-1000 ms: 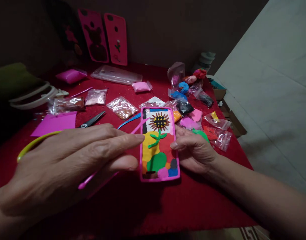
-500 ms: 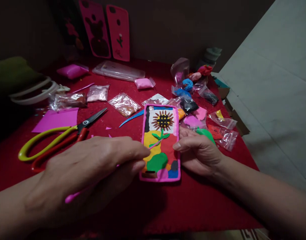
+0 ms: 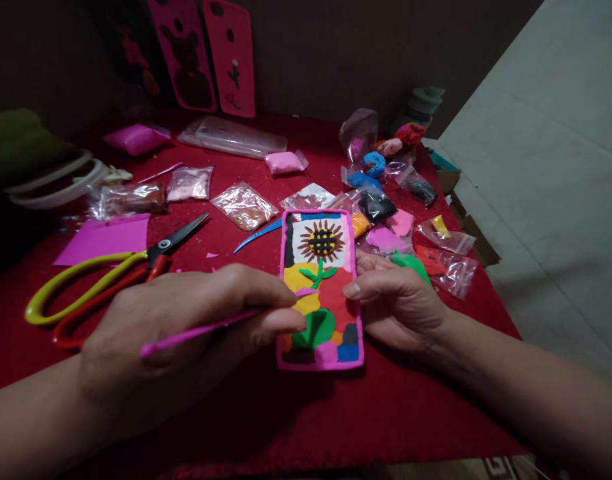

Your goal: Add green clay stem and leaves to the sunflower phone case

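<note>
Your phone case [image 3: 320, 288] lies flat on the red table [image 3: 386, 413], long way pointing away from you, sunflower end far. Your left hand [image 3: 186, 327] pinches a thin pink stick [image 3: 201, 330]; its tip touches the case. Your right hand [image 3: 396, 303], fingers curled, holds the case's right edge. Little clear bags [image 3: 243, 210] hold clay bits.

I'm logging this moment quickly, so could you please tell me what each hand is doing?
Left hand: closed on the pink tool, tip at the phone case.
Right hand: fingers curled, steadying the case's right edge.
</note>
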`<act>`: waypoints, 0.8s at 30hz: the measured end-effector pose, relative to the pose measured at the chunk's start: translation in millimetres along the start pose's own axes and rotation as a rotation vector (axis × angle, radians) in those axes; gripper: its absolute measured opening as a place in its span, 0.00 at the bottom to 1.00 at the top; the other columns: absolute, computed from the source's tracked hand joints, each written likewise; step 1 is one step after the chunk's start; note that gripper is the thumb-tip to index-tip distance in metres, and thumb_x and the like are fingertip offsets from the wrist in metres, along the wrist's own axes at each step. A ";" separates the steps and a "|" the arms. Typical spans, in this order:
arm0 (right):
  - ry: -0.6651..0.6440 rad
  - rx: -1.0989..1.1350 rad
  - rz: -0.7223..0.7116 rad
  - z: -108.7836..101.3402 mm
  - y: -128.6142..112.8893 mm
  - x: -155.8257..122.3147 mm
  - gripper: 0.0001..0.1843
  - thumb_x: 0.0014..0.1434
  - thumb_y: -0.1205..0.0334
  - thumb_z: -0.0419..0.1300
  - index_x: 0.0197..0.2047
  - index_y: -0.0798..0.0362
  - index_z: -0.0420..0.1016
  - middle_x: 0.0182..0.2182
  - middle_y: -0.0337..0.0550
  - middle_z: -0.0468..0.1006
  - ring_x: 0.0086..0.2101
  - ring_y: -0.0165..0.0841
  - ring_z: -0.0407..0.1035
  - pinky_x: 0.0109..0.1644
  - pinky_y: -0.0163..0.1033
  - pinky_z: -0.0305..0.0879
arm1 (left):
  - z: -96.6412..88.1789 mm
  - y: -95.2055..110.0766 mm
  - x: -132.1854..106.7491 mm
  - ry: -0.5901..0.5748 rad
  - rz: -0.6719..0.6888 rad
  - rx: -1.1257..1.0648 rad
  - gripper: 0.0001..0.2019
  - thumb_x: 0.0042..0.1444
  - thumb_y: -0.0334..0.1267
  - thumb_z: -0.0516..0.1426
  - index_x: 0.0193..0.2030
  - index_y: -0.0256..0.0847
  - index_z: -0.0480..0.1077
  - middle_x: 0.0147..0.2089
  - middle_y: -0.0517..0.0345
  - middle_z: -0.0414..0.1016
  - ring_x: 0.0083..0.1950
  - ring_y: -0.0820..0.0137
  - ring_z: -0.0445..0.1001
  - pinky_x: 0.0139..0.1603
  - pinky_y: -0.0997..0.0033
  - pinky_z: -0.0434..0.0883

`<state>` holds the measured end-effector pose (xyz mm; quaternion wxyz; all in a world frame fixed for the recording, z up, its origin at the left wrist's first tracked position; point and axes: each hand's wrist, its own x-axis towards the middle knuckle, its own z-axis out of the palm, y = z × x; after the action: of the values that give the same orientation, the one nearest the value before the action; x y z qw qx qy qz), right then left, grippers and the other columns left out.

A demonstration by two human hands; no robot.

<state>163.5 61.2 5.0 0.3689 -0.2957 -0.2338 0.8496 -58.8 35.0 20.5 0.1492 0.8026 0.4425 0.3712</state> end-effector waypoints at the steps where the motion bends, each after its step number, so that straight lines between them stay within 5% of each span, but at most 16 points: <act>1: 0.000 -0.004 0.001 -0.2 0.1 0.1 0.23 0.41 0.79 0.64 0.42 0.55 0.81 0.37 0.43 0.85 0.40 0.39 0.79 0.64 0.55 0.68 | -0.7 -0.4 1.9 0.010 0.009 0.016 0.15 0.63 0.52 0.56 0.51 0.54 0.77 0.33 0.60 0.81 0.41 0.65 0.81 0.33 0.74 0.76; 10: -0.018 -0.044 -0.010 0.1 0.5 0.8 0.23 0.41 0.79 0.64 0.42 0.53 0.81 0.37 0.42 0.85 0.38 0.36 0.78 0.61 0.53 0.70 | 2.1 1.1 2.1 0.071 0.076 0.168 0.11 0.68 0.52 0.55 0.38 0.51 0.72 0.29 0.73 0.79 0.27 0.79 0.78 0.25 0.81 0.68; 16: -0.036 -0.047 -0.008 1.8 0.5 0.0 0.26 0.42 0.78 0.64 0.47 0.55 0.80 0.40 0.43 0.86 0.42 0.36 0.79 0.57 0.45 0.74 | 3.4 -2.9 -1.1 0.026 0.149 0.189 0.14 0.71 0.54 0.48 0.39 0.53 0.69 0.29 0.77 0.80 0.26 0.80 0.79 0.24 0.80 0.69; 24: 0.036 -0.106 0.009 1.9 0.7 -1.7 0.30 0.39 0.76 0.66 0.49 0.54 0.80 0.44 0.46 0.85 0.44 0.40 0.78 0.56 0.47 0.73 | 5.3 -8.4 4.9 0.073 0.203 0.199 0.09 0.69 0.48 0.55 0.39 0.51 0.70 0.29 0.80 0.78 0.26 0.87 0.75 0.27 0.88 0.66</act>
<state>162.8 59.1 6.5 0.3530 -0.3310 -0.2704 0.8323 -58.3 44.2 14.4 0.0146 0.8401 0.3987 0.3676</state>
